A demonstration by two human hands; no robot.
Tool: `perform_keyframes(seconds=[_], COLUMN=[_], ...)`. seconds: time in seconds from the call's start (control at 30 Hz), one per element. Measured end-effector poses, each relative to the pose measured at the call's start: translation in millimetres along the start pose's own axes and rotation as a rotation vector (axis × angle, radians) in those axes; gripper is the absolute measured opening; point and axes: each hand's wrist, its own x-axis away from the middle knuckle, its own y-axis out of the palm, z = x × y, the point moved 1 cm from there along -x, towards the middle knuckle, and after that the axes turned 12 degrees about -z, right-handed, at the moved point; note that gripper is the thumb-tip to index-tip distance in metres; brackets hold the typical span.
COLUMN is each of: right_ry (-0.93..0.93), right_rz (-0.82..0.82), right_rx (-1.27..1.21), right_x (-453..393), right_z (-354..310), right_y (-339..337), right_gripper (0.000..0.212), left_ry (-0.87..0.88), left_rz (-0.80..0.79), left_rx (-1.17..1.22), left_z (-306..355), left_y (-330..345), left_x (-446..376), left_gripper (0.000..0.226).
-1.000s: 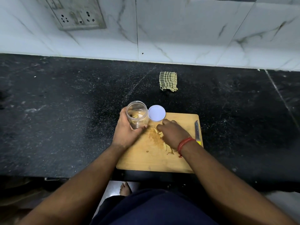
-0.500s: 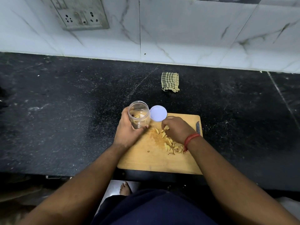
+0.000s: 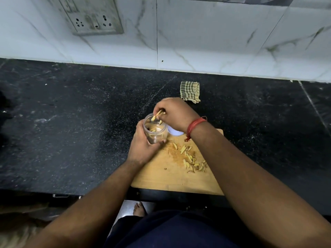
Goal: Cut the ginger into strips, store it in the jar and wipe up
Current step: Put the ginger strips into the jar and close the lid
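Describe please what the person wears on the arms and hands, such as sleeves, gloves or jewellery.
Both forearms are bare: no sleeves reach into view and there are no gloves. The right hand has a red thread band wound several times around its wrist, with a short loose end hanging. The left hand and its wrist show no band, watch or ring.

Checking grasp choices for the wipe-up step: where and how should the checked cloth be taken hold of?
Probably pinch the checked cloth from above at its bunched near edge, reaching over the cutting board. It lies folded flat on the counter, clear of other things, so the raised folds give fingers something to catch.
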Motion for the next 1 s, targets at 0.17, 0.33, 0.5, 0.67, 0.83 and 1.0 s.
perform_keyframes(seconds=[0.17, 0.33, 0.5, 0.67, 0.83, 1.0], right_ry=[0.003, 0.181, 0.396, 0.322, 0.197, 0.162], right_rz=[-0.057, 0.143, -0.355, -0.339, -0.237, -0.260], right_rx=[-0.121, -0.385, 0.038, 0.210, 0.266, 0.289], right_x=[0, 36, 74, 80, 81, 80], right_z=[4, 49, 88, 76, 66, 65], right_y=[-2, -8, 46, 89, 100, 94], right_gripper=[0.021, 0.018, 0.064, 0.078, 0.039, 0.022], left_ry=[-0.005, -0.022, -0.014, -0.005, 0.004, -0.004], left_rz=[0.000, 0.003, 0.028, 0.022, 0.017, 0.013], left_rx=[0.000, -0.013, -0.028, -0.037, -0.023, -0.027], left_z=[-3, -7, -7, -6, -5, -5], left_y=[0, 1, 2, 1, 1, 1], left_x=[-1, -2, -2, -2, -1, -1], left_gripper=[0.091, 0.093, 0.092, 0.090, 0.088, 0.091])
